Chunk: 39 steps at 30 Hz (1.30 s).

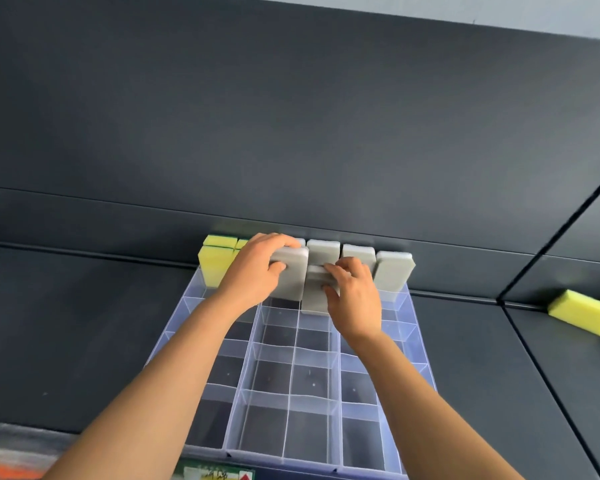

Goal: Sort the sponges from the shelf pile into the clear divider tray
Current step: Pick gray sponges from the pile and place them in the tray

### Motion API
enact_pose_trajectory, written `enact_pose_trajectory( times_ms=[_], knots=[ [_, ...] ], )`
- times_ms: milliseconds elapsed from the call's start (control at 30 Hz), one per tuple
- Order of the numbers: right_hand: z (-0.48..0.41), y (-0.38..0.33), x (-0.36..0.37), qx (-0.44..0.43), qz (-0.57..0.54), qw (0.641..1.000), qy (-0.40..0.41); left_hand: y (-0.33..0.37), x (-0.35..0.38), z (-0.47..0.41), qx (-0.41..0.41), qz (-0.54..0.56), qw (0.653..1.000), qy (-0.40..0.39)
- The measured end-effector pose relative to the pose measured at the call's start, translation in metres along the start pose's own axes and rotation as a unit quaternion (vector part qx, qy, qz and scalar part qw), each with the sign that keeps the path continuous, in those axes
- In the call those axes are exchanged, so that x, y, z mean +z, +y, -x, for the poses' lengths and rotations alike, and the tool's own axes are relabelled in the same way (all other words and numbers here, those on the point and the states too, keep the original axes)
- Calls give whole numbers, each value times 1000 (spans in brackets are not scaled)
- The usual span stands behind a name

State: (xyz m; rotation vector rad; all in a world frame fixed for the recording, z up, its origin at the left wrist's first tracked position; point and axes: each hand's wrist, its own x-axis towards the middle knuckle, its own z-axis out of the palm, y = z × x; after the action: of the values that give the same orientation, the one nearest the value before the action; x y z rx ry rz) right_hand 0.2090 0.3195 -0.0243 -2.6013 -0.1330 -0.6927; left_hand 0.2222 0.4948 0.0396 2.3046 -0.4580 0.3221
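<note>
Clamping left grip (257,270) on grey sponge (291,280) | right grip (354,303) pinching lower sponge (314,296) | over divider tray (238,398)

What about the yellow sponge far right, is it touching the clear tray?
Apart. The head view shows bare dark shelf between the yellow sponge and the clear tray.

Soft, even light is falling, casting only faint shadows. Wide-angle lens is bowing the shelf (84,341) edges near the frame borders. Near-left corner is blurring; back panel (291,116) is showing dull sheen far right.
</note>
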Motion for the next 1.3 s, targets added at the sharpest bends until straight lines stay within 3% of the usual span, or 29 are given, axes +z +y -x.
enact_pose_trajectory(
  times_ms=[267, 500, 867, 1300],
  knots=[
    [-2, 2, 0, -12, 17, 1000, 12, -17, 4, -3, 15, -23, 1000, 16],
    [-2, 3, 1, -32, 29, 999, 28, -25, 20, -2, 51, -60, 997, -25],
    [1, -1, 5, -60, 51, 996, 36, -39, 36, 7, 86, -138, 987, 1],
    [20, -1, -21, -25, 100, 994, -35, -11, 46, 26, 104, -273, 956, 26]
  ],
)
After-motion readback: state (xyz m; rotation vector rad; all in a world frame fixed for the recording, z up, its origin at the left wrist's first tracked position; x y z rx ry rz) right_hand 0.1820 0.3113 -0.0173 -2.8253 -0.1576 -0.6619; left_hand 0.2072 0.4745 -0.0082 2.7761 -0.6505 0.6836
